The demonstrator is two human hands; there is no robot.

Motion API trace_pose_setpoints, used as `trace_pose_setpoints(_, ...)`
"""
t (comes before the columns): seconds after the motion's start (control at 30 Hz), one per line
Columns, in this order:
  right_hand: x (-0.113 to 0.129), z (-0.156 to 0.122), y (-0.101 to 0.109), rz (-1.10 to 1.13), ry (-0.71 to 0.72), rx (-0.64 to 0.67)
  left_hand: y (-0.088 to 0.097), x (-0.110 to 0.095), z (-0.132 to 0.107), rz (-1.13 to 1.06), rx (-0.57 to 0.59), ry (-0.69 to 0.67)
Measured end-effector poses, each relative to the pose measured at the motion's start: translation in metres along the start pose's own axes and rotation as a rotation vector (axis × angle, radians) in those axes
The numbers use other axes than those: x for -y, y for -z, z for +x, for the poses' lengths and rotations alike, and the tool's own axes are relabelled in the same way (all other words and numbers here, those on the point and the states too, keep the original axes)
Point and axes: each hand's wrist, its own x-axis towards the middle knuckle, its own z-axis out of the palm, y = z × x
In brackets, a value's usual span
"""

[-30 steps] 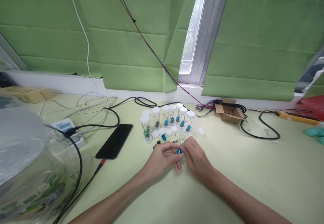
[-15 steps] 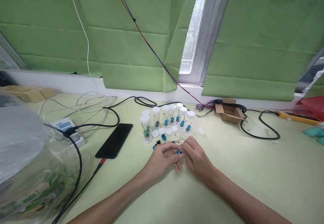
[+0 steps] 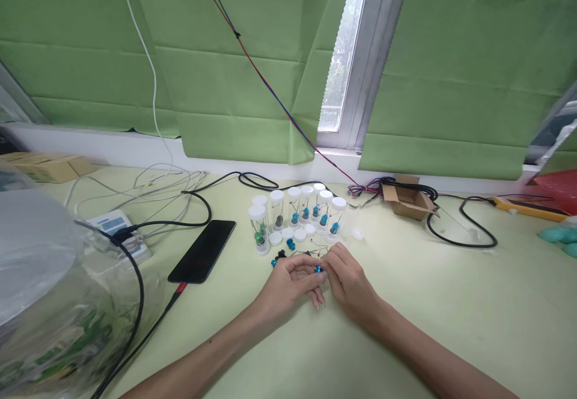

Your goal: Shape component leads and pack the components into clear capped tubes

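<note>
1. Left hand (image 3: 288, 285): I see it low over the table (image 3: 451, 327), fingers curled, thumb and fingertips pinched on the blue part (image 3: 318, 268).
2. Right hand (image 3: 351, 282): at 3 o'clock of the left hand and touching it at the fingertips, which are closed on the same blue part from the other side.
3. Blue part: small, held where the two hands meet, at 6 o'clock of the tubes (image 3: 293, 213).
4. Tubes: clear, white-capped, upright in a tight cluster, each with a blue, green or dark piece inside.
5. Loose caps (image 3: 295, 235): white, lying at the foot of the tubes, between them and the hands.
6. Phone (image 3: 202, 250): black, lying flat, at 9 o'clock of the tubes.
7. Cardboard box (image 3: 408, 201): open, at 2 o'clock of the hands, with a black cable (image 3: 460, 240) looped just beside it.
8. Plastic bag (image 3: 45, 303): clear, at 8 o'clock, well apart from the hands.
</note>
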Motion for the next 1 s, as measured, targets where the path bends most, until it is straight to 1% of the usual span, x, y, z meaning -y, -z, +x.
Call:
trace_pose_setpoints(0.2, 0.000, 0.001, -0.001, -0.003, 0.002, -0.015, 0.000, 0.002, 0.000, -0.017, -0.011, 0.004)
trace_pose_setpoints(0.57, -0.001, 0.000, -0.001, 0.002, -0.021, -0.035, -0.001, -0.003, -0.001, -0.018, -0.027, 0.023)
trace_pose_setpoints(0.8, -0.005, 0.000, 0.004, -0.017, -0.042, -0.101, 0.001, -0.005, -0.001, -0.069, -0.079, 0.041)
trace_pose_setpoints(1.0, -0.008, 0.000, 0.009, -0.055, -0.089, -0.121, 0.004, -0.008, 0.001, -0.033, -0.139, 0.052)
